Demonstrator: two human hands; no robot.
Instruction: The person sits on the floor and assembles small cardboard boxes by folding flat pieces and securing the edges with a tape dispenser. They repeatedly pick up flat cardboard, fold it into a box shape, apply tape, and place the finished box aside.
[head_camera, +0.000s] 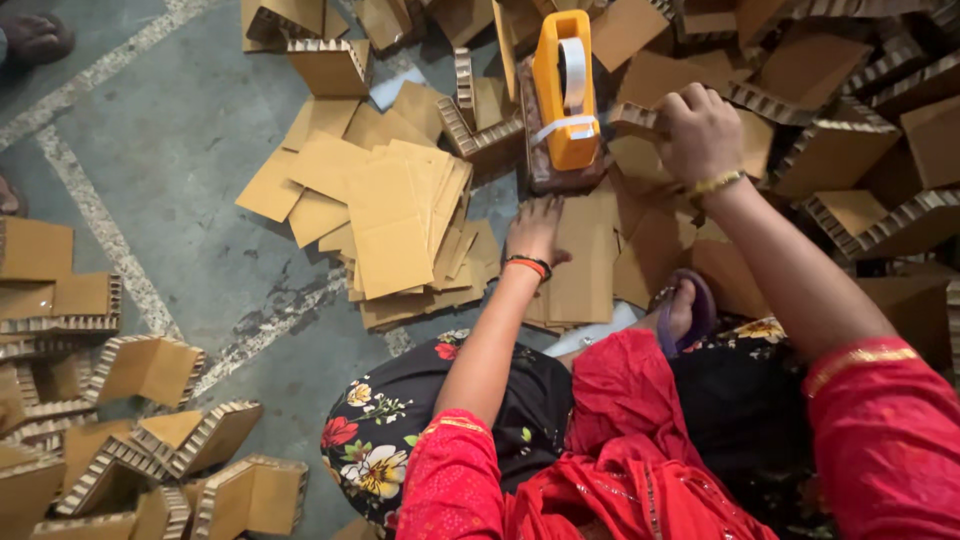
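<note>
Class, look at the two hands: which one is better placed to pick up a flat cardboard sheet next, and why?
Probably the left hand: it lies palm-down on the flat cardboard sheets. The right hand is closed around a corrugated cardboard corner piece beside the orange tape dispenser.

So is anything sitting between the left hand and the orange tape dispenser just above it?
Nothing visible does. The left hand lies flat on a cardboard sheet, and the orange tape dispenser stands just beyond its fingertips with only bare cardboard between. The right hand grips a corrugated corner piece off to the side.
</note>
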